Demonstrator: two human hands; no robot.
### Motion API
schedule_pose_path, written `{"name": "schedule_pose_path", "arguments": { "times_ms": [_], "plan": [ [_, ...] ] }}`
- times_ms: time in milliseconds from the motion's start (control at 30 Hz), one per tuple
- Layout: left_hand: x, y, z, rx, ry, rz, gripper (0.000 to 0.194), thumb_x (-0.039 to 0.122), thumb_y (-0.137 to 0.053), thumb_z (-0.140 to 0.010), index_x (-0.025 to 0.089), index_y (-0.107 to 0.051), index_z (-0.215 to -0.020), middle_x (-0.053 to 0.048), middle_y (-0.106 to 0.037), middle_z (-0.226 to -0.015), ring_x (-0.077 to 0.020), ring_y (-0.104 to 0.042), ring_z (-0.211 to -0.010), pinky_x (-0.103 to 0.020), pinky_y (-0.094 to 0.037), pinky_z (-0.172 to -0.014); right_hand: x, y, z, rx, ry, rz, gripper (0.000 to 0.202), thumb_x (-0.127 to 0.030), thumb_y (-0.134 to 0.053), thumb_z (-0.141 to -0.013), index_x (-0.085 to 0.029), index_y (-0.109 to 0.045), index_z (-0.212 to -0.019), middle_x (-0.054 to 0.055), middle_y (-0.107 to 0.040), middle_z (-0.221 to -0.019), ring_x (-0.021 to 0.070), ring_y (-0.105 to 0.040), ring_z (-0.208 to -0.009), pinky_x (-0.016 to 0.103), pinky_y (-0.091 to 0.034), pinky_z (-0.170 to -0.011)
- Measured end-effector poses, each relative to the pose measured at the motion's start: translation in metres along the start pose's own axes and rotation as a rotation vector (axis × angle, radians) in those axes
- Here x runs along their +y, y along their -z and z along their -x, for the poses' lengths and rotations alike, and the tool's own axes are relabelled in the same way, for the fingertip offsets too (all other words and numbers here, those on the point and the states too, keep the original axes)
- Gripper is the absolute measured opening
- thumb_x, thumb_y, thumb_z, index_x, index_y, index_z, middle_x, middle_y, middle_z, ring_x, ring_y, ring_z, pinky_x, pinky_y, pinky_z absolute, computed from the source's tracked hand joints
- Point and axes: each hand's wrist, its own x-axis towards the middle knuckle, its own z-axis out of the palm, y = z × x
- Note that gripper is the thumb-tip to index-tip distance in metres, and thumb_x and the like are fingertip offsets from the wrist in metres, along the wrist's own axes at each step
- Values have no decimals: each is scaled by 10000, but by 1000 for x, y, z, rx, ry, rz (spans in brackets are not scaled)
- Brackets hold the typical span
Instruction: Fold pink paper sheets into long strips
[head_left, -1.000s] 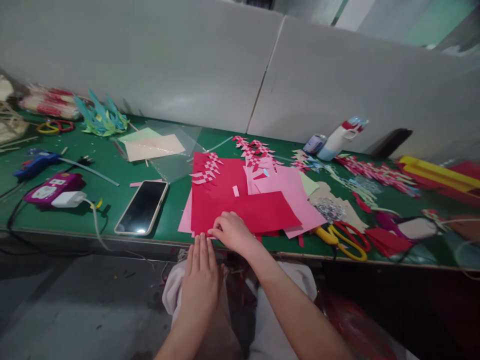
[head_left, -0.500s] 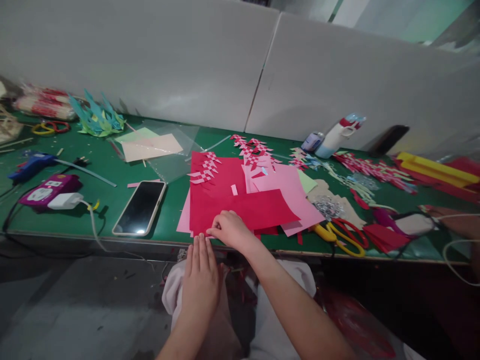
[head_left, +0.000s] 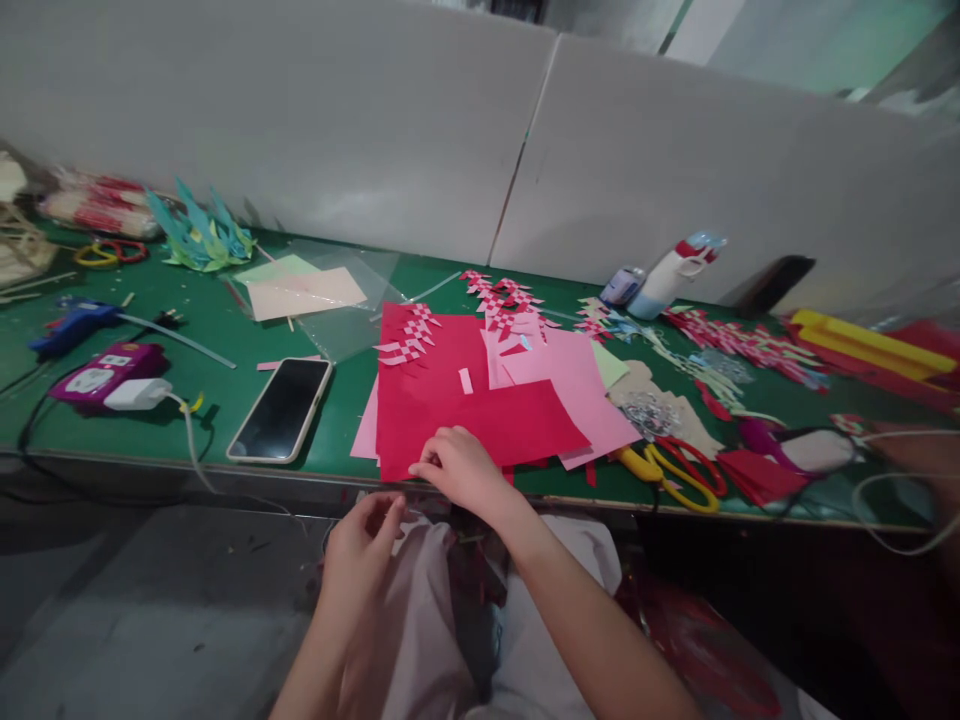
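Note:
Red paper sheets (head_left: 427, 400) lie at the table's front edge, over pink sheets (head_left: 592, 390). My right hand (head_left: 457, 462) rests on the red paper near that edge, fingers bent together; whatever they may pinch is too small to make out. Below the edge, above my lap, my left hand (head_left: 367, 530) is curled with thumb and fingertips close together, and anything between them is hidden. A small pink strip (head_left: 466, 381) sits on the red sheet, behind my right hand. Woven red-and-white paper pieces (head_left: 411, 338) lie at the sheet's back.
A phone (head_left: 281, 410), a purple power socket (head_left: 109, 378) and a blue glue gun (head_left: 75, 325) are on the left. Yellow-handled scissors (head_left: 682, 480), a white bottle (head_left: 671, 278) and a yellow tray (head_left: 874, 345) stand or lie on the right. A panel (head_left: 300, 130) rises behind.
My left hand has come off the paper's front edge, moved down and left, and its straight fingers have curled. My right hand has stayed at the red paper.

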Motion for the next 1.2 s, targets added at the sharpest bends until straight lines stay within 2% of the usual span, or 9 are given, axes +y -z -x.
{"name": "schedule_pose_path", "arguments": {
  "times_ms": [133,233,367,433,533,633,867,1033,1200],
  "plan": [
    [5,-2,-7,-51,134,284,555,633,-726,-642,111,-708,-828,-124,-750,-756,-189,-682,-604,-259,-530,-521,-6,2,9,-14,41,-3,298,-436,-606,-897,-190,-744,-801,51,-672,-831,171,-556,-816,280,-378,-763],
    [13,-3,-7,-55,204,443,470,497,-814,-610,97,-720,-837,-135,-752,-741,-207,-722,-663,-270,-584,-581,-11,9,19,20,76,-22,253,-394,-614,-897,-187,-735,-814,54,-660,-858,184,-548,-863,294,-388,-805],
    [27,-6,-4,8,194,582,364,359,-845,-606,103,-706,-825,-112,-758,-757,-190,-733,-678,-248,-603,-619,-11,20,45,398,68,-166,194,-342,-610,-899,-170,-699,-909,66,-650,-951,190,-544,-939,303,-396,-881],
    [36,-8,-3,41,153,627,382,364,-858,-590,107,-696,-822,-94,-758,-760,-188,-737,-699,-242,-606,-642,-8,19,59,516,-3,-311,199,-334,-609,-890,-173,-667,-788,47,-643,-838,169,-555,-841,285,-417,-808],
    [51,-11,0,67,68,670,410,395,-877,-560,119,-683,-793,-64,-749,-731,-207,-744,-736,-255,-612,-671,-2,10,73,366,-108,-671,207,-369,-649,-833,-179,-658,-753,24,-660,-759,133,-547,-668,257,-425,-646],
    [71,-16,5,69,-25,685,407,418,-872,-572,122,-680,-777,-52,-742,-717,-221,-743,-710,-284,-619,-666,-3,9,73,312,-140,-1141,358,-463,-742,-721,-159,-672,-898,31,-686,-808,130,-584,-681,255,-467,-660],
    [128,-20,23,15,-257,645,399,420,-860,-612,121,-727,-840,-52,-756,-729,-196,-729,-651,-283,-619,-658,-23,66,68,431,-41,-1817,431,-421,-894,-519,-155,-625,-726,-26,-617,-637,86,-578,-584,190,-456,-534],
    [164,-18,32,-33,-382,602,300,397,-829,-676,151,-737,-823,-33,-757,-698,-178,-726,-616,-258,-619,-638,-31,101,77,583,42,-1802,350,-367,-895,-528,-142,-670,-674,-13,-645,-582,98,-601,-524,197,-480,-489],
    [192,-26,37,-21,-390,754,312,350,-888,-590,169,-741,-797,-22,-764,-705,-160,-727,-614,-200,-601,-592,-32,123,82,686,149,-1669,292,-373,-870,-579,-150,-730,-705,6,-690,-602,115,-643,-543,211,-538,-528]
  ]
}}
